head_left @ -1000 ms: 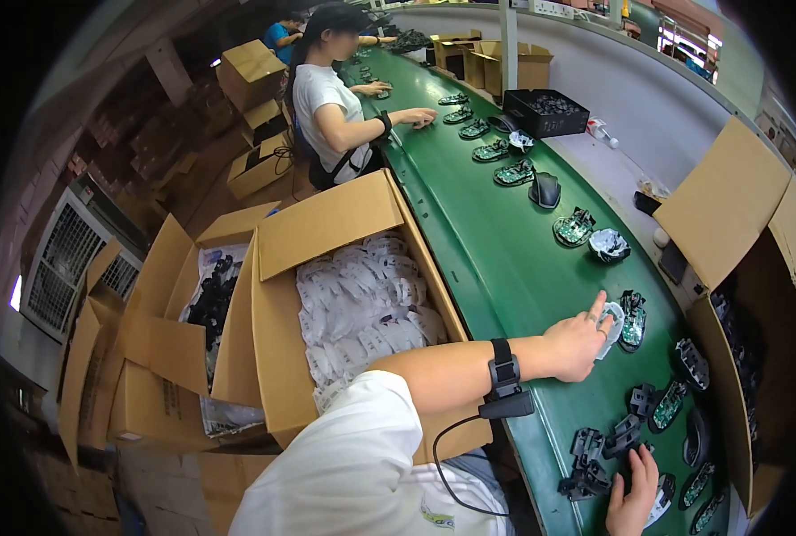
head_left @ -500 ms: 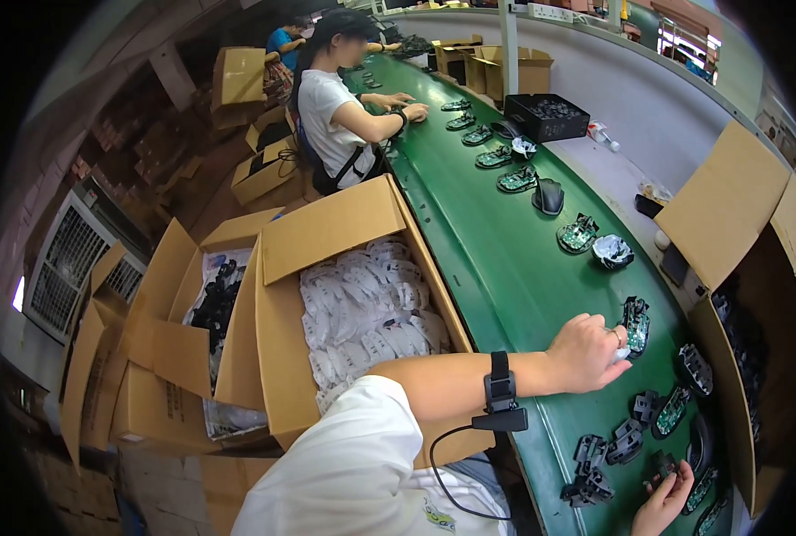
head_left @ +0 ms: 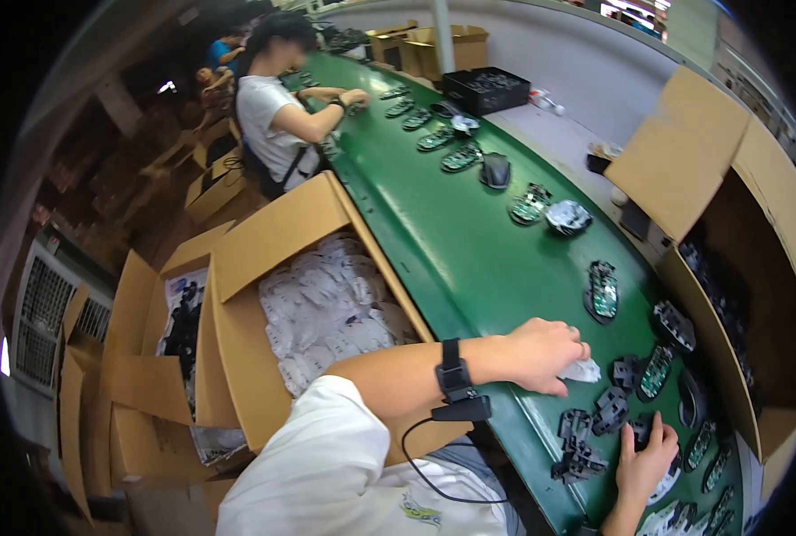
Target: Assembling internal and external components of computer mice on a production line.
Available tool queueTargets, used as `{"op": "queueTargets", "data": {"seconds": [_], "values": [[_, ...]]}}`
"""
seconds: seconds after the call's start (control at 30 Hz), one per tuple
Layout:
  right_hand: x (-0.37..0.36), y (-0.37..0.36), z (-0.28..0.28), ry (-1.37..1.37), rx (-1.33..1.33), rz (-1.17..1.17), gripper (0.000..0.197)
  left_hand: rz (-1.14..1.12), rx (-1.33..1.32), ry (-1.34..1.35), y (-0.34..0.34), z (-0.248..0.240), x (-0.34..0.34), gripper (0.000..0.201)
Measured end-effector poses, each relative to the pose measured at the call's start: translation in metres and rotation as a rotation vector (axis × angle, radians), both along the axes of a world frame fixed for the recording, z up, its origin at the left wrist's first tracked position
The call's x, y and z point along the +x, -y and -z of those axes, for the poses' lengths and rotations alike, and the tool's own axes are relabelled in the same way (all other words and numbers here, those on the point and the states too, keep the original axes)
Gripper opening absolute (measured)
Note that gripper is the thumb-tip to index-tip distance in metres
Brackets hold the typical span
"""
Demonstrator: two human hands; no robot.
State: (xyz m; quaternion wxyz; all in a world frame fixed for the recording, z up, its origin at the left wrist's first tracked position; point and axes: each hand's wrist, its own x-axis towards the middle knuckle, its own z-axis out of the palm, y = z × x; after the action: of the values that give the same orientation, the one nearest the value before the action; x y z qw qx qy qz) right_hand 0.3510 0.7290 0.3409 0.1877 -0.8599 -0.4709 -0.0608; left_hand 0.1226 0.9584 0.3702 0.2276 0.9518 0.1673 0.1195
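Note:
My left hand (head_left: 541, 355) is closed over the green belt (head_left: 416, 259), with a small white crumpled piece (head_left: 582, 370) sticking out from under its fingers. I cannot make out what that piece is. At the lower right, my right hand (head_left: 645, 460) has its thumb and fingers around a black plastic part (head_left: 640, 432). Beside it are a loose black plastic part (head_left: 610, 410) and a black moulded cluster (head_left: 578, 456). A mouse-shaped base with a green circuit board (head_left: 603, 292) rests beyond my left hand. Another green board (head_left: 656, 371) lies above my right hand.
An open carton (head_left: 277, 241) of white wrapped pieces stands left of the belt. On the right a tall carton (head_left: 684, 179) holds dark parts. Mouse bases (head_left: 461, 157) and a dark shell (head_left: 495, 171) line the belt. A co-worker (head_left: 277, 107) works farther up.
My left hand has drawn back from the mouse base with the white piece. My right hand has moved up and left with the black part. The whole view has shifted.

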Motion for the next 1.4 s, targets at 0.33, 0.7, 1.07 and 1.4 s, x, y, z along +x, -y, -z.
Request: {"op": "queueTargets", "data": {"seconds": [0.33,0.7,1.07,1.4], "values": [[-0.024,-0.004,-0.022,-0.335,0.527,-0.607,0.066,0.016,-0.358,0.526,0.038,-0.003,0.015,0.083],[-0.042,-0.014,-0.024,-0.232,0.480,-0.778,0.065,0.114,-0.399,0.288,0.061,-0.009,0.014,0.099],[-0.037,-0.019,-0.023,-0.295,0.460,-0.788,0.066,0.189,-0.329,0.403,0.056,0.003,0.012,0.095],[-0.048,-0.017,-0.014,-0.703,0.442,-0.755,0.082,0.238,-0.273,0.409,0.076,-0.010,0.004,0.106]]}}
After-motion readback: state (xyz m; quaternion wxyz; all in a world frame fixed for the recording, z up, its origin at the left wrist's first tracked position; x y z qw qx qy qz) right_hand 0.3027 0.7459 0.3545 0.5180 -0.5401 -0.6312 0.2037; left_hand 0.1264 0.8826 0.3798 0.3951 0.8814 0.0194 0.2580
